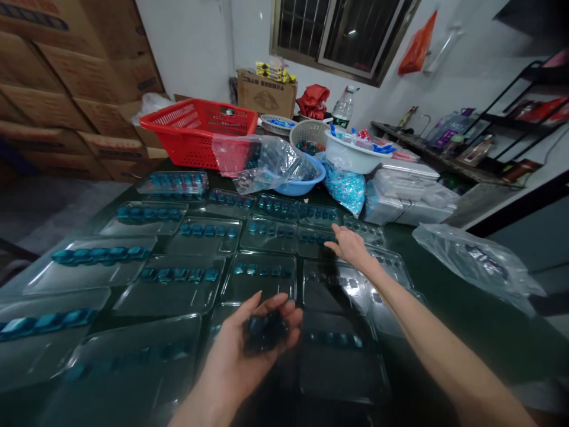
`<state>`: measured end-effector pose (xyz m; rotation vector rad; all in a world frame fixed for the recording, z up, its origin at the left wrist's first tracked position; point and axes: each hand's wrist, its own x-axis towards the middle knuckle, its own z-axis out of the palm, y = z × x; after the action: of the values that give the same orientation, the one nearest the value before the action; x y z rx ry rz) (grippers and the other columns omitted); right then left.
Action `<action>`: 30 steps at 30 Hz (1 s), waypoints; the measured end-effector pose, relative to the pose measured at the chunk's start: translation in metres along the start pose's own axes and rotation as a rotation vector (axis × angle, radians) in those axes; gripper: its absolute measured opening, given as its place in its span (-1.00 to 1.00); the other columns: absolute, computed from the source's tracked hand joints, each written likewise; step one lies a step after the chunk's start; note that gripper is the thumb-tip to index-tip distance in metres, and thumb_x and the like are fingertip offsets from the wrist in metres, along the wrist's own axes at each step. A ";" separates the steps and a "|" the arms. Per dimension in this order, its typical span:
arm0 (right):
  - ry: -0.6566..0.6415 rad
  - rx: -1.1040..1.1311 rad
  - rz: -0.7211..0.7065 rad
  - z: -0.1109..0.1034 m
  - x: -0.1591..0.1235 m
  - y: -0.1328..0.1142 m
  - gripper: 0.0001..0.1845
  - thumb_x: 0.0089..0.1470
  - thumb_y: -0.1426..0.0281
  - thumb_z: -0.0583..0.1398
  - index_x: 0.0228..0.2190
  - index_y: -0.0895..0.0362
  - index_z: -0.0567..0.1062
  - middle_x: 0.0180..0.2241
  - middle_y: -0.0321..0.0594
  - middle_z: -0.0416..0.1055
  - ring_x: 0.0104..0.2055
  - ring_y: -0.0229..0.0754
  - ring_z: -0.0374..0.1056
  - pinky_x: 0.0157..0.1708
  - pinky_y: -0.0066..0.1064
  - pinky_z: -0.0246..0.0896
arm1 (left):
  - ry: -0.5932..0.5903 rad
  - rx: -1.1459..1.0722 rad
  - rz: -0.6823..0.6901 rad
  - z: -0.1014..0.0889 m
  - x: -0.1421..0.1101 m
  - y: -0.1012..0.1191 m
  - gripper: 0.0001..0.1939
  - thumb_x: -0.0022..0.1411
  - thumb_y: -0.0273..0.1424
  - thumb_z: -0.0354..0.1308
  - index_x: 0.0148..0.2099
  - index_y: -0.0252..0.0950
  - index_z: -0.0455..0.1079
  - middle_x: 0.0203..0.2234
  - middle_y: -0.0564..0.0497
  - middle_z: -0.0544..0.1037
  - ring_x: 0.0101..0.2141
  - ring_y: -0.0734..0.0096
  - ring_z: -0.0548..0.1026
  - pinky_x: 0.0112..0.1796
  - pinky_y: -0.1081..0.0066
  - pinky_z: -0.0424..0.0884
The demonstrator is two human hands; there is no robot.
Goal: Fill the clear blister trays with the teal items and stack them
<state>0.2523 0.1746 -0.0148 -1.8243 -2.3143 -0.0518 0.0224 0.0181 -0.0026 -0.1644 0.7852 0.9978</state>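
Note:
My left hand [255, 338] is cupped palm up low in the middle, its fingers curled around a cluster of dark, glossy pieces [265, 332]; how many is hard to tell. Farther out, my right hand [349, 243] reaches over a clear plastic tray [317, 252] holding a row of dark blue pieces. Its thumb and index finger are apart, and I see nothing between them. Nearer me lies a clear tray [259, 287] with a row of teal, gem-like pieces [264, 270]. Another tray [180, 299] to its left holds a similar row.
Trays in rows cover the dark green table [402, 370]. At the back stand a red basket [169, 142], a blue basin [296, 188], a white basin [355, 157], a bag of blue-and-white bits [345, 187] and stacked clear trays [404, 193]. A plastic bag [480, 267] lies right.

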 end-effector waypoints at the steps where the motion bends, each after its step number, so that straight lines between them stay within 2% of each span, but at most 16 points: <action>1: 0.036 0.049 -0.023 -0.008 -0.011 -0.011 -0.59 0.01 0.33 0.16 -0.08 0.20 0.32 -0.28 -0.05 0.35 -0.26 -0.08 0.29 -0.30 -0.36 0.12 | -0.002 -0.032 0.007 -0.002 0.001 -0.001 -0.62 0.01 -0.34 0.17 -0.14 -0.49 0.36 -0.21 -0.32 0.45 -0.15 -0.03 0.41 -0.25 0.18 0.38; 3: 0.097 0.257 -0.149 -0.027 -0.039 -0.038 -0.60 0.02 0.32 0.15 -0.06 0.09 0.30 -0.28 -0.16 0.34 -0.32 -0.17 0.29 -0.34 -0.39 0.13 | -0.014 -0.079 0.016 -0.005 0.002 -0.002 -0.61 0.02 -0.35 0.16 -0.12 -0.50 0.34 -0.17 -0.34 0.44 -0.12 -0.04 0.39 -0.22 0.17 0.37; 4: 0.067 0.400 -0.269 -0.036 -0.055 -0.053 -0.66 0.01 0.34 0.16 -0.11 0.06 0.34 -0.29 -0.22 0.33 -0.36 -0.23 0.28 -0.36 -0.42 0.14 | -0.023 -0.088 0.021 -0.006 0.003 -0.002 -0.62 0.03 -0.35 0.15 -0.12 -0.50 0.34 -0.19 -0.34 0.45 -0.14 -0.02 0.40 -0.22 0.16 0.37; 6: -0.065 0.573 -0.464 -0.051 -0.085 -0.081 -0.73 0.02 0.37 0.16 -0.17 0.01 0.37 -0.28 -0.28 0.33 -0.30 -0.25 0.26 -0.31 -0.43 0.14 | -0.046 -0.084 0.037 -0.007 0.005 -0.002 -0.64 0.05 -0.36 0.13 -0.13 -0.51 0.34 -0.27 -0.30 0.49 -0.23 0.06 0.46 -0.25 0.18 0.38; 8: -0.148 0.589 -0.571 -0.060 -0.108 -0.102 -0.73 -0.02 0.40 0.20 -0.21 0.02 0.40 -0.31 -0.27 0.35 -0.27 -0.22 0.24 -0.27 -0.38 0.12 | -0.079 -0.073 0.036 -0.007 0.006 -0.003 -0.66 0.07 -0.36 0.10 -0.15 -0.51 0.36 -0.35 -0.25 0.52 -0.35 0.17 0.50 -0.30 0.23 0.40; 10: -0.163 0.537 -0.594 -0.061 -0.121 -0.113 -0.80 -0.01 0.44 0.18 -0.26 0.06 0.42 -0.34 -0.24 0.36 -0.26 -0.18 0.22 -0.26 -0.32 0.09 | -0.116 -0.075 0.004 -0.006 0.006 -0.004 -0.66 0.09 -0.34 0.07 -0.16 -0.51 0.37 -0.39 -0.24 0.53 -0.42 0.23 0.49 -0.35 0.27 0.41; 12: -0.138 0.508 -0.582 -0.057 -0.125 -0.114 -0.87 0.05 0.48 0.11 -0.33 0.09 0.44 -0.37 -0.21 0.37 -0.27 -0.18 0.21 -0.26 -0.30 0.08 | -0.138 -0.100 -0.027 -0.006 0.006 -0.006 -0.67 0.09 -0.33 0.06 -0.18 -0.50 0.38 -0.40 -0.23 0.53 -0.42 0.24 0.49 -0.37 0.29 0.40; 16: -0.074 0.592 -0.520 -0.045 -0.121 -0.108 -0.85 0.08 0.50 0.06 -0.37 0.12 0.42 -0.40 -0.22 0.37 -0.31 -0.20 0.22 -0.29 -0.31 0.08 | -0.137 -0.127 -0.008 -0.008 0.004 -0.011 -0.72 0.09 -0.35 0.07 -0.26 -0.50 0.40 -0.39 -0.20 0.52 -0.38 0.22 0.47 -0.30 0.23 0.39; 19: -0.031 0.683 -0.384 -0.040 -0.118 -0.104 -0.87 0.05 0.51 0.08 -0.37 0.10 0.42 -0.42 -0.26 0.35 -0.33 -0.23 0.23 -0.31 -0.36 0.10 | -0.115 0.008 0.007 -0.009 0.001 -0.013 -0.77 0.06 -0.35 0.12 -0.29 -0.43 0.41 -0.41 -0.14 0.51 -0.36 0.19 0.46 -0.34 0.20 0.39; 22: -0.038 0.737 -0.249 -0.036 -0.117 -0.101 -0.89 0.03 0.51 0.10 -0.42 0.09 0.41 -0.46 -0.30 0.32 -0.37 -0.26 0.23 -0.36 -0.42 0.10 | -0.094 0.207 0.105 -0.008 -0.003 -0.013 -0.79 0.03 -0.35 0.15 -0.27 -0.38 0.41 -0.42 -0.10 0.49 -0.39 0.25 0.45 -0.51 0.38 0.35; 26: -0.146 0.891 -0.153 -0.033 -0.115 -0.099 -0.92 0.01 0.50 0.12 -0.47 0.12 0.39 -0.51 -0.36 0.30 -0.46 -0.33 0.21 -0.46 -0.50 0.07 | -0.130 0.436 0.246 -0.008 -0.006 -0.015 -0.71 0.03 -0.37 0.16 -0.15 -0.32 0.36 -0.56 -0.02 0.44 -0.56 0.46 0.37 -0.70 0.56 0.13; 30: -0.370 1.183 -0.087 -0.033 -0.113 -0.096 -0.92 0.02 0.45 0.12 -0.47 0.17 0.40 -0.55 -0.37 0.29 -0.50 -0.36 0.18 -0.50 -0.54 0.05 | -0.087 0.484 0.240 -0.008 -0.004 -0.014 -0.84 0.04 -0.33 0.15 -0.32 -0.30 0.35 -0.60 0.05 0.39 -0.60 0.54 0.33 -0.71 0.60 0.06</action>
<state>0.1889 0.0385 0.0071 -1.1187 -1.8384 1.3961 0.0287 0.0036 -0.0084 0.3962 0.9580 1.0030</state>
